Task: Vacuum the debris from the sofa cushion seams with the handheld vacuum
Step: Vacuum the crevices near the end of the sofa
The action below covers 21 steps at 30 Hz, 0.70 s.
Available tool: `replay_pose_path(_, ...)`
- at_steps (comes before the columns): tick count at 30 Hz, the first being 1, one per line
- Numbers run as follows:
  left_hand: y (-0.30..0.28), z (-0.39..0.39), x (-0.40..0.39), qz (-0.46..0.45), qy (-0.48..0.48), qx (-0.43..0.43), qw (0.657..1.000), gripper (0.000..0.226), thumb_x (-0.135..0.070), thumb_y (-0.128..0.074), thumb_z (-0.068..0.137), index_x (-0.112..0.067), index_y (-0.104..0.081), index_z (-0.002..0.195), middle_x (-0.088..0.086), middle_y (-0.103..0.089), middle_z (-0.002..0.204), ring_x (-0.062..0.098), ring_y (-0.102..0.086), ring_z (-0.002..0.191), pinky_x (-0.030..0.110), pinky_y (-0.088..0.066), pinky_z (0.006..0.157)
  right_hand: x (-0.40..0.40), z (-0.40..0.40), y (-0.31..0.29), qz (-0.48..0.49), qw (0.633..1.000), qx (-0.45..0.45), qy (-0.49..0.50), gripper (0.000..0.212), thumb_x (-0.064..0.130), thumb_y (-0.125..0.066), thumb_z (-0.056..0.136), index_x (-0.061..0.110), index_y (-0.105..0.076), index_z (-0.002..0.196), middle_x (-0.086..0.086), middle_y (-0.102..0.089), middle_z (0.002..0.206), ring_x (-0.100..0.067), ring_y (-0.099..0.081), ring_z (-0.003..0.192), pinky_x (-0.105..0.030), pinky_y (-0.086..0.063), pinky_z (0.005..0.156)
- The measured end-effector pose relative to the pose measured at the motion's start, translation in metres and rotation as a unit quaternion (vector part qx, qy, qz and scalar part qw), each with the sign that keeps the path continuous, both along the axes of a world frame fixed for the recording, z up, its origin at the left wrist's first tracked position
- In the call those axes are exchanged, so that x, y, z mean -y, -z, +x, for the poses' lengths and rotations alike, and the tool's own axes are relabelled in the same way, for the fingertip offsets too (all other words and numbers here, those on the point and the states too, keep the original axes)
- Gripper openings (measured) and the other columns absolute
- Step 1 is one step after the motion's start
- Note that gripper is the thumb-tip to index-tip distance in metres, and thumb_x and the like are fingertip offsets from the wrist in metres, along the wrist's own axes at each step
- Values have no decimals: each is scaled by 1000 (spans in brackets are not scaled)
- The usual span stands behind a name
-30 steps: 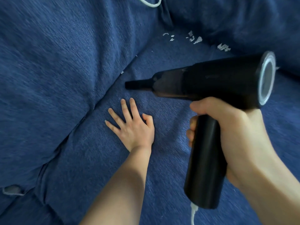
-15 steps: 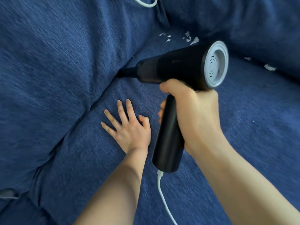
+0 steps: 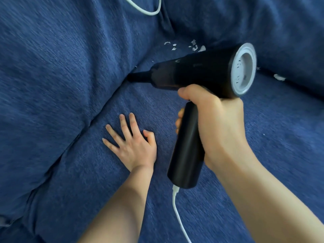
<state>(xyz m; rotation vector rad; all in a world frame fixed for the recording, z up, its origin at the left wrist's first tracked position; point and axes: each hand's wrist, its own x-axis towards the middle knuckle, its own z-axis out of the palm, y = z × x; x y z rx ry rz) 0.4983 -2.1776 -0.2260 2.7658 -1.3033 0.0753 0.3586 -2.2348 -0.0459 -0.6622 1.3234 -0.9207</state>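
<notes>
My right hand (image 3: 217,125) grips the handle of the black handheld vacuum (image 3: 196,74). Its narrow nozzle (image 3: 136,78) points left and touches the seam where the blue seat cushion (image 3: 105,181) meets the left back cushion (image 3: 61,76). My left hand (image 3: 133,144) lies flat on the seat cushion with fingers spread, just below the nozzle. White debris flakes (image 3: 194,47) sit in the far seam behind the vacuum, and more white flakes (image 3: 278,77) lie along the right seam.
A white cord (image 3: 178,214) runs from the handle's base toward the bottom edge. Another loop of white cord (image 3: 149,12) lies at the top between the back cushions. A second blue back cushion (image 3: 263,28) fills the upper right.
The vacuum has moved left and away from me, so its nozzle went from above the seat to the left seam. My left hand has stayed flat on the cushion.
</notes>
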Motion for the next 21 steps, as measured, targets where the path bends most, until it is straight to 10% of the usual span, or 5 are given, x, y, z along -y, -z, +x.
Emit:
replay_pose_path(6,0,0,2,-8,-5,-2,1000,61,-32,-31,86,-19,-44,144,7,-39,153,48,-24,142,71,-17,109,17,14,7,-14,999,-19,34,18,23,-72,67,21,-67,50,-8,-59,47,-25,-60,49,-53,-60,69)
replay_pose_path(21,-3,-1,0,28,-7,-9,1000,61,-36,-30,89,-22,-35,149,5,-30,158,46,-16,145,70,-14,111,16,-21,6,-31,997,-19,72,18,23,-74,65,18,-67,49,-8,-60,49,-24,-60,46,-44,-57,60)
